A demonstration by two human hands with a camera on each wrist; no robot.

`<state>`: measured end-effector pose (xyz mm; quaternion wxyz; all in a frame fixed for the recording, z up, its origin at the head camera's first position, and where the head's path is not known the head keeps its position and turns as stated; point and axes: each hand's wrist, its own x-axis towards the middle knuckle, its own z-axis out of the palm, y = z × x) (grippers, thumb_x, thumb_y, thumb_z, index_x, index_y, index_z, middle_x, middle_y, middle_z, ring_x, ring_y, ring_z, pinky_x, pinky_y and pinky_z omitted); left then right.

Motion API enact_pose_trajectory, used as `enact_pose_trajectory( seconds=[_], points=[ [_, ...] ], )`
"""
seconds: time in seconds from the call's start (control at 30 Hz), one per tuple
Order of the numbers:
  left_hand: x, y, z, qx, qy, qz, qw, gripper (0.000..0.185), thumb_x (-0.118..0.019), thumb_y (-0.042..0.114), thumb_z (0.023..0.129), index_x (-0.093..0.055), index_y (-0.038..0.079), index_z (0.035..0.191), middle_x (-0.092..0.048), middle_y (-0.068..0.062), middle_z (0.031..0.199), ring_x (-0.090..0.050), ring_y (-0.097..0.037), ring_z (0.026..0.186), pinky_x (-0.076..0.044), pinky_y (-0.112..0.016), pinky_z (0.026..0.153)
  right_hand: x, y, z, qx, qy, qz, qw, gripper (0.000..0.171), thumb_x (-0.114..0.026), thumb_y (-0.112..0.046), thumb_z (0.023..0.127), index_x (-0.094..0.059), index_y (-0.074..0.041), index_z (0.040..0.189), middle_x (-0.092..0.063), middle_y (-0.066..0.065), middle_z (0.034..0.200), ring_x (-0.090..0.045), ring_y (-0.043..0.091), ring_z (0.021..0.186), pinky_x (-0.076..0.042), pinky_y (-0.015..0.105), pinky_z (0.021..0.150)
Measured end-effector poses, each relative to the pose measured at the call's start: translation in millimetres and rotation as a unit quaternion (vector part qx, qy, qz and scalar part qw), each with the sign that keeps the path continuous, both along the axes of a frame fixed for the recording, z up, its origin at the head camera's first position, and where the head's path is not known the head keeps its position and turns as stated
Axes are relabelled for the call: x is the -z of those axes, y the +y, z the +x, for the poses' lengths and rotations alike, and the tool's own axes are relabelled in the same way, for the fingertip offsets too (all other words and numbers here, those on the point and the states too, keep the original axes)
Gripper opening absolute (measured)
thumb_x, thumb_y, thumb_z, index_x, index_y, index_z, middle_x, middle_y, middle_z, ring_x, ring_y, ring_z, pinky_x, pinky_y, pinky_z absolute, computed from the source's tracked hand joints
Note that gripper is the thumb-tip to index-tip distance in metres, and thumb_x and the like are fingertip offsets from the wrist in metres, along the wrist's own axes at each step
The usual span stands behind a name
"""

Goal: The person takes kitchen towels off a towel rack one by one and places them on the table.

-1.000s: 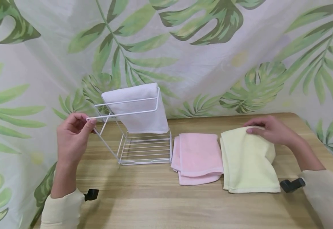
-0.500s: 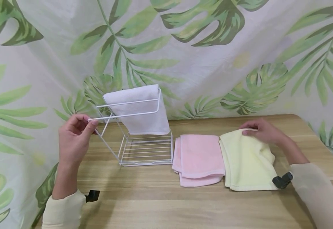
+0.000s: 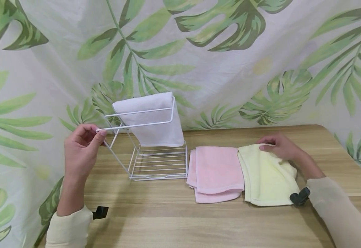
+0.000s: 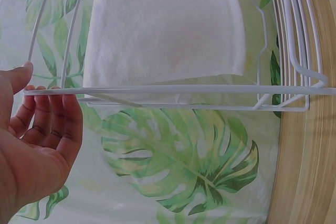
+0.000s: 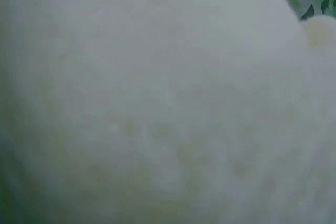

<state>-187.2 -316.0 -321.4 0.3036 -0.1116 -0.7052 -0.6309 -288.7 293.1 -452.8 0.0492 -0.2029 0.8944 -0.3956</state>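
At the left, my left hand (image 3: 82, 144) pinches the upper corner of a white wire rack (image 3: 137, 124) between thumb and curled fingers. The left wrist view shows those fingers (image 4: 68, 124) hooked under the rod. A folded white towel (image 3: 151, 120) hangs over the rack's back top bar. On the right, my right hand (image 3: 281, 147) holds the far edge of a folded yellow towel (image 3: 268, 179), thumb on the near side, other fingers mostly hidden behind. That towel is wrinkled under the hand, and pale blurred cloth (image 5: 157, 87) fills the right wrist view.
A folded pink towel (image 3: 219, 170) lies on the wooden table (image 3: 168, 220) between the rack and the yellow towel, touching or nearly touching both. Behind stands a leaf-patterned curtain (image 3: 217, 75). The table's right edge runs beyond my right arm.
My right hand has moved left and nearer with the yellow towel's far edge, which now sits lower and more creased. The left hand stays on the rack.
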Motion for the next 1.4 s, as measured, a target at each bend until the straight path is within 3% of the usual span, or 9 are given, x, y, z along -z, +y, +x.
enact_pose_trajectory(
  seconds=[0.33,0.53,0.73,0.93,1.4],
  points=[
    [0.1,0,0.3,0.0,0.0,-0.002,1.0,0.012,-0.074,-0.012,0.093,-0.067,-0.002,0.093,-0.07,-0.002,0.076,-0.065,-0.012,0.062,-0.061,-0.017,0.06,5.5,1,-1.6,0.019,-0.019,0.019,0.999,0.025,-0.069,-0.021,0.107,-0.077,-0.005,0.124,-0.08,0.013,0.115,-0.068,0.006,0.094,-0.057,0.021,0.081],
    [0.3,0,0.2,-0.003,-0.002,-0.006,1.0,0.013,-0.074,-0.012,0.093,-0.067,-0.001,0.093,-0.07,-0.001,0.076,-0.065,-0.012,0.061,-0.061,-0.017,0.06,-0.2,0,0.1,0.013,0.008,0.042,0.999,0.023,-0.069,-0.022,0.107,-0.078,-0.008,0.122,-0.081,0.01,0.113,-0.07,0.009,0.098,-0.057,0.023,0.083],
    [0.4,-1,0.2,-0.005,-0.002,-0.012,0.9999,0.012,-0.074,-0.011,0.094,-0.067,-0.001,0.094,-0.07,-0.001,0.077,-0.065,-0.012,0.062,-0.06,-0.016,0.06,-18.4,-6,6.3,0.017,0.04,0.084,0.996,0.023,-0.069,-0.019,0.106,-0.078,-0.006,0.123,-0.081,0.011,0.115,-0.074,0.029,0.109,-0.061,0.04,0.093],
    [1.0,-1,0.2,-0.002,-0.001,-0.007,1.0,0.013,-0.074,-0.011,0.094,-0.068,0.0,0.094,-0.07,-0.001,0.076,-0.065,-0.012,0.062,-0.061,-0.017,0.06,-41.0,-17,12.0,-0.001,0.07,0.092,0.993,0.024,-0.07,-0.015,0.106,-0.076,-0.001,0.124,-0.08,0.015,0.117,-0.074,0.035,0.109,-0.062,0.056,0.097],
    [0.8,-1,0.1,0.005,0.001,-0.003,1.0,0.012,-0.074,-0.012,0.093,-0.068,-0.001,0.095,-0.071,-0.002,0.077,-0.065,-0.013,0.062,-0.061,-0.017,0.06,-91.3,-60,27.1,-0.029,0.132,0.073,0.988,0.028,-0.07,-0.02,0.106,-0.074,-0.006,0.13,-0.079,0.013,0.126,-0.073,0.034,0.116,-0.062,0.059,0.1]
  ],
)
